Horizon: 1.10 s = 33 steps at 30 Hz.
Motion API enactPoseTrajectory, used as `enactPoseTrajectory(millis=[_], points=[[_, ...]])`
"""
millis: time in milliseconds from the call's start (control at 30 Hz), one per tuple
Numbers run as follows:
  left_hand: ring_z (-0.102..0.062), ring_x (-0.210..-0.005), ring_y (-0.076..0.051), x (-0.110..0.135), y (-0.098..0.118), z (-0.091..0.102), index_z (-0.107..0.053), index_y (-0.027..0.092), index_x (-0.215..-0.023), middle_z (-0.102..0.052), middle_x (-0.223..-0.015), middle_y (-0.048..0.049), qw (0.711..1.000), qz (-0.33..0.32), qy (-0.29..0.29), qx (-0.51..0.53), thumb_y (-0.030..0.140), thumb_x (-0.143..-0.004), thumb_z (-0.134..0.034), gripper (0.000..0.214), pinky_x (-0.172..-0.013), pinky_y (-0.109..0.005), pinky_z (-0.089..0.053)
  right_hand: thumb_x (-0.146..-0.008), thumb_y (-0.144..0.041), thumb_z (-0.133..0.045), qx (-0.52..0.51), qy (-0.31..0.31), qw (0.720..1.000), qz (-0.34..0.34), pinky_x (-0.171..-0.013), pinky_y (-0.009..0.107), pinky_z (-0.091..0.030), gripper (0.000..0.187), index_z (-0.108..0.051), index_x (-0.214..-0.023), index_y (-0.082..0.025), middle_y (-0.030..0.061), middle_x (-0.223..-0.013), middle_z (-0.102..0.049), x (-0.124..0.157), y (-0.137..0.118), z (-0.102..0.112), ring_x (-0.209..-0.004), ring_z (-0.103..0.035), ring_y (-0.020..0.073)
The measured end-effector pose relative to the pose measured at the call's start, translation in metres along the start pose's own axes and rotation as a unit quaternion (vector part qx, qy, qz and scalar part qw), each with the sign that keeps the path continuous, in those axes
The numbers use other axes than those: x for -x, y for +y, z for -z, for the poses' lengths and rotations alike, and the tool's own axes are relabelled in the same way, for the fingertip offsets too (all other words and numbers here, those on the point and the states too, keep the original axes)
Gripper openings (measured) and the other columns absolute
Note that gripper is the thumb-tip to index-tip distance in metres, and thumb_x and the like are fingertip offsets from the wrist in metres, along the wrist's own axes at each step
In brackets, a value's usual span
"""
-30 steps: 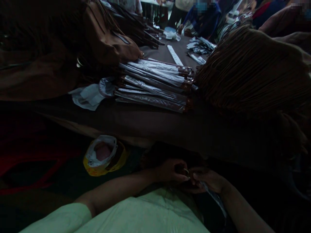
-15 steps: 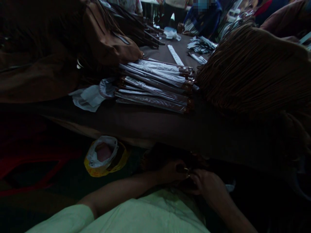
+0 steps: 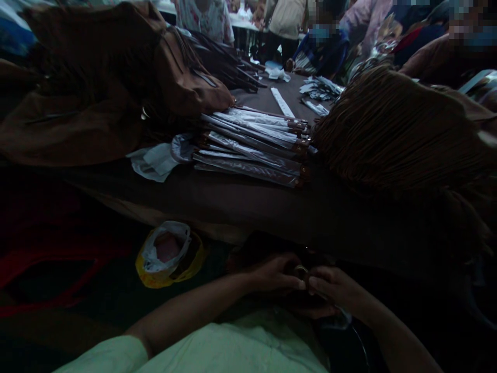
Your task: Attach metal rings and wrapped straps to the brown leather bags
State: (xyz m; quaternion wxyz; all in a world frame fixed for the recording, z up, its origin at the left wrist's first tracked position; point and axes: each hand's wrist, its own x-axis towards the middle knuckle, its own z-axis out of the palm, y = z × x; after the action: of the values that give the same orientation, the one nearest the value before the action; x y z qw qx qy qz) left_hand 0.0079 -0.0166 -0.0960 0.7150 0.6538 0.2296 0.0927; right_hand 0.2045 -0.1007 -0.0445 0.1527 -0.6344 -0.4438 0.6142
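Low in front of my body, both hands meet at a dark brown fringed piece [image 3: 267, 246], its shape mostly lost in shadow. A small gold-coloured metal ring [image 3: 301, 268] shows between them. My left hand [image 3: 277, 272] is closed, thumb and fingers pinching beside the ring. From the right, my right hand [image 3: 330, 284] is closed too, with its fingertips on a small brown strap end close to the ring. A crumpled clear plastic piece [image 3: 341, 318] hangs below my right wrist.
Plastic-wrapped straps [image 3: 252, 147] lie stacked on the dark table [image 3: 240, 202]. Brown bags [image 3: 190, 83] are piled at left, a fringed brown heap [image 3: 407, 129] at right. A yellow plastic bag [image 3: 155, 277] and red stool [image 3: 77, 290] stand below. People are across the table.
My view has tilted up slightly. My right hand has turned in and its fingertips now sit closer to my left thumb by the ring. The plastic below my right wrist shows more.
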Motion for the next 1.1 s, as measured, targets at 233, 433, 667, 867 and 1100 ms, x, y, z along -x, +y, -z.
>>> enactPoseTrajectory(millis=[233,433,667,867,1100], points=[[-0.062,-0.085,-0.017,0.004,0.019,-0.015,-0.062,0.019,-0.096,-0.067,-0.095,-0.0027,0.959,-0.111,-0.056,-0.254,0.04,-0.084,-0.061,0.024,-0.071,-0.022,-0.042,-0.091,-0.06,-0.031,0.366,0.28,0.887,-0.036,-0.086,0.048,-0.047,0.071,-0.039,-0.138,-0.007,0.0256,-0.129,-0.054,0.006,-0.021,-0.043,-0.109,-0.059,0.0385],[-0.058,-0.076,-0.012,0.01,0.012,-0.014,-0.063,0.017,-0.095,-0.065,-0.088,-0.0006,0.967,-0.103,-0.08,-0.217,0.039,-0.086,-0.058,0.024,-0.064,-0.019,-0.039,-0.094,-0.052,-0.027,0.369,0.332,0.868,0.0,-0.087,0.046,-0.049,0.062,-0.046,-0.133,-0.008,0.024,-0.13,-0.053,-0.001,-0.021,-0.062,-0.113,-0.057,0.0366],[-0.046,-0.065,-0.009,0.021,0.008,0.003,-0.06,0.013,-0.087,-0.052,-0.074,0.0023,0.996,-0.037,-0.085,0.0,0.044,-0.077,-0.067,0.033,-0.056,-0.018,-0.034,-0.07,-0.045,-0.069,0.226,0.213,0.939,0.15,-0.092,0.041,-0.049,0.07,-0.05,-0.133,-0.021,0.0116,-0.121,-0.065,0.036,0.051,-0.009,-0.109,-0.062,0.0298],[-0.053,-0.087,-0.016,0.039,0.032,0.033,-0.059,0.015,-0.101,-0.057,-0.096,-0.0033,0.998,-0.045,0.013,-0.047,0.043,-0.078,-0.067,0.037,-0.076,-0.025,-0.043,-0.079,-0.022,-0.053,0.302,0.247,0.911,0.132,-0.082,0.033,-0.055,0.037,-0.065,-0.113,-0.024,0.0059,-0.109,-0.072,0.076,0.067,0.026,-0.098,-0.069,0.0236],[-0.054,-0.105,-0.023,0.031,0.122,0.014,-0.059,0.018,-0.107,-0.061,-0.11,-0.0093,0.906,-0.146,0.054,-0.393,0.053,-0.081,-0.061,0.044,-0.093,-0.033,-0.04,-0.071,-0.012,-0.053,0.405,0.248,0.853,0.216,-0.069,0.031,-0.052,0.046,-0.066,-0.113,-0.026,0.0061,-0.099,-0.072,0.094,-0.04,0.023,-0.081,-0.069,0.0231]])
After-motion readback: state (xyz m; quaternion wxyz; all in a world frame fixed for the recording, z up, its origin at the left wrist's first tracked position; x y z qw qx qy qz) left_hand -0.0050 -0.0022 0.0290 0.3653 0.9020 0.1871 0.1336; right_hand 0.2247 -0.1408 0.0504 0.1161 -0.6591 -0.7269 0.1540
